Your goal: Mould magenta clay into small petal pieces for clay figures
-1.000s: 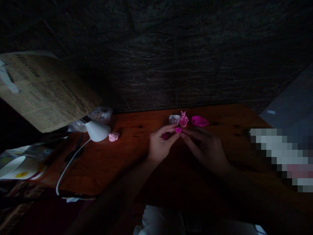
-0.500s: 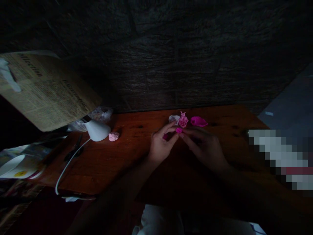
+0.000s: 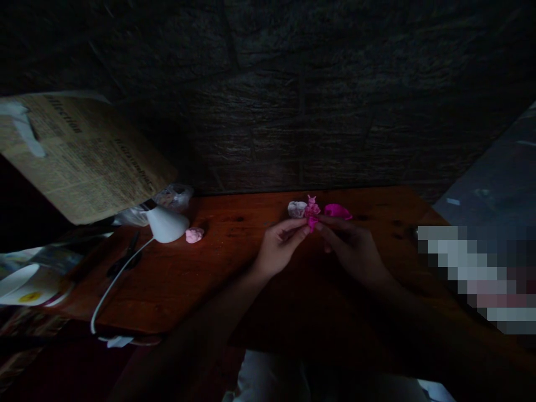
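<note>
One small, bright magenta, clay-like piece (image 3: 312,224) was in your two hands, raised over the brown wooden tabletop (image 3: 226,273). Your left hand (image 3: 274,248) had its thumb and index fingers closed on one side of it; your right hand (image 3: 358,248) pinched the other side likewise. Handling, by judgement: light, soft, easily dented, perhaps tacky; best held at its thicker edges with bare fingertip pressure, since a hard squeeze would have flattened it.

Directly beyond, partly overlapped by the piece: one pink, textured figurine with two upright, ear-like points (image 3: 312,204); whether the two touched, you could not tell. Left of the figurine: one whitish, crumpled lump (image 3: 296,209). Right of it: one flattened magenta mass (image 3: 339,211). Well apart, leftward: one pale pink, rounded lump (image 3: 194,235), just beside a white, tapered lamp base (image 3: 168,224).
</note>
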